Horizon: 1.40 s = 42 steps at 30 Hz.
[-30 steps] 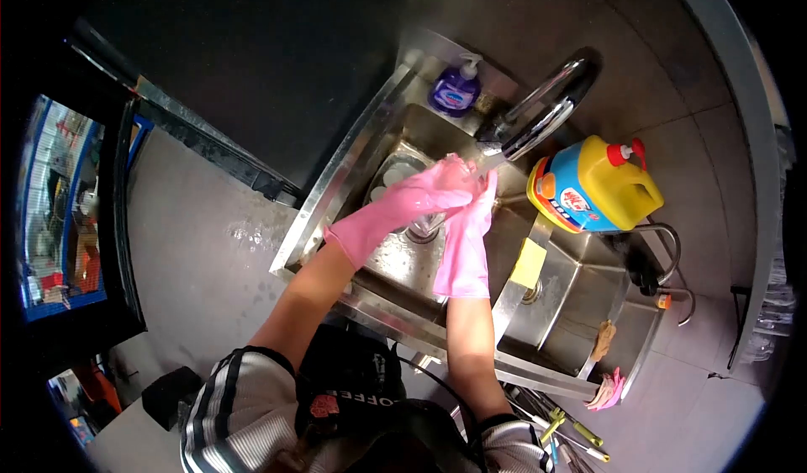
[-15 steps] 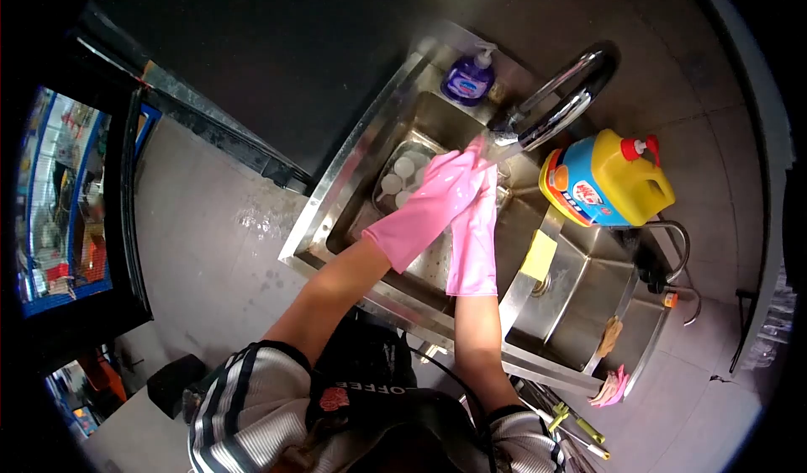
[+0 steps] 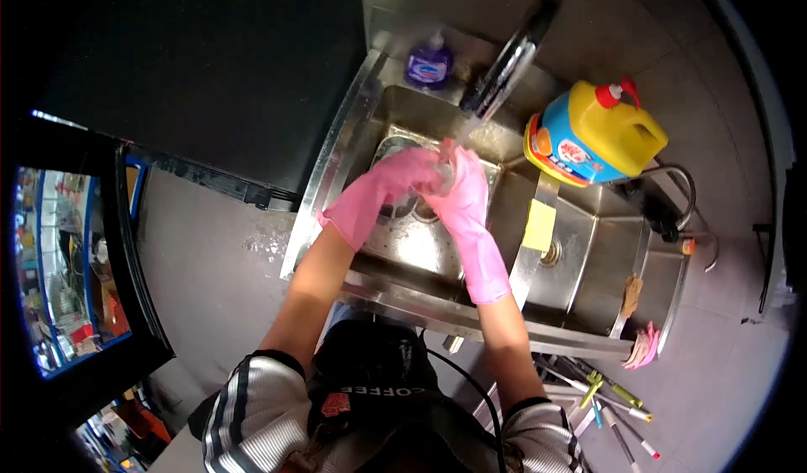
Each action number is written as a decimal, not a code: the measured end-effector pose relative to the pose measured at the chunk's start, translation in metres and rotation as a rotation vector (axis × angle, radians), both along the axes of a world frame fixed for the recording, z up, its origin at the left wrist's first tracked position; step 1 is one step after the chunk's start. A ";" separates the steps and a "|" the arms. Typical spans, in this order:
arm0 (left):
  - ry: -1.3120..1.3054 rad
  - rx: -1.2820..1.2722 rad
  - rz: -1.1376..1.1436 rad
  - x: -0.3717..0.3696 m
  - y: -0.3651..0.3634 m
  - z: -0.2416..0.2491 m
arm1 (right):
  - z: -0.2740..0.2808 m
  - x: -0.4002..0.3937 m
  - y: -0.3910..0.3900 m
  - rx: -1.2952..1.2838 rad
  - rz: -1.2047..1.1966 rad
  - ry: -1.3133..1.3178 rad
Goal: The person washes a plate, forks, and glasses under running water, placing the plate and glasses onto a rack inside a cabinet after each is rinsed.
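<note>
Both my hands wear long pink rubber gloves and meet over the large sink basin (image 3: 420, 258), under the chrome faucet (image 3: 504, 65). My left hand (image 3: 403, 177) curls inward from the left, its fingers blurred against the right glove. My right hand (image 3: 458, 179) is bent with its fingers closed, close to the water stream. Something clear and shiny shows between the gloves; whether it is an object or only water I cannot make out. Below and behind the left glove lies a tray (image 3: 391, 145), mostly covered by that hand.
A purple soap bottle (image 3: 429, 65) stands behind the basin. To the right are a yellow detergent jug (image 3: 597, 132), a yellow sponge cloth (image 3: 539, 225) on the divider, and a second basin (image 3: 580, 263). A brown cloth (image 3: 631, 296) and a pink glove (image 3: 643, 345) hang by its edge.
The overlapped hands have parted slightly, the left shifting left and the right turning to face it. A clear glint now appears between them. The camera view has shifted.
</note>
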<state>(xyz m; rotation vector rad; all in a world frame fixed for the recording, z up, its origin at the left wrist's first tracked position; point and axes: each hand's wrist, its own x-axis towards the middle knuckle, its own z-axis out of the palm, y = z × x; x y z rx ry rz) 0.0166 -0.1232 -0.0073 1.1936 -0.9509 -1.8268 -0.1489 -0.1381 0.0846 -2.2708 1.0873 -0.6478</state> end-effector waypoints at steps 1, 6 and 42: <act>0.045 0.109 0.172 -0.004 0.009 0.030 | 0.015 0.004 -0.006 0.069 0.007 0.153; -0.181 0.046 0.259 -0.028 -0.013 0.020 | -0.022 -0.026 -0.018 0.358 -0.034 -0.277; 0.120 0.110 0.626 0.025 0.144 0.032 | -0.070 -0.011 -0.052 0.851 -0.202 0.263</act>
